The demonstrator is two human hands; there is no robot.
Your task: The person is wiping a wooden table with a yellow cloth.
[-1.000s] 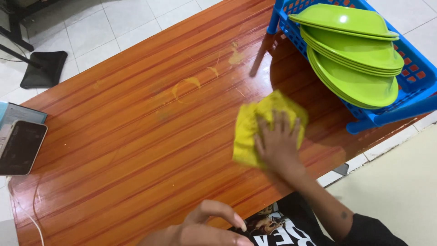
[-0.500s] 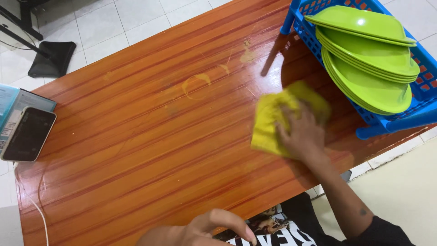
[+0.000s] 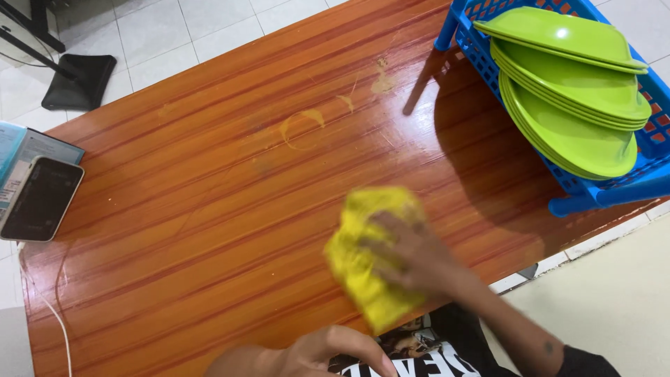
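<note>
Yellow cloth (image 3: 366,265) under flat, spread right hand (image 3: 412,255) — wooden table (image 3: 209,209).

A home eating area — wooden table (image 3: 209,209), stacked green plates (image 3: 572,105) in a blue rack (image 3: 600,192), tiled floor (image 3: 174,28).

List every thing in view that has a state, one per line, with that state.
Yellow cloth: crumpled, pressed flat on the table.
Right hand: palm down on the cloth.
Left hand: bare, at the table's near edge.
Wooden table: glossy, ring stain.
Green plates: stacked in blue basket.
Phone: screen dark.
</note>
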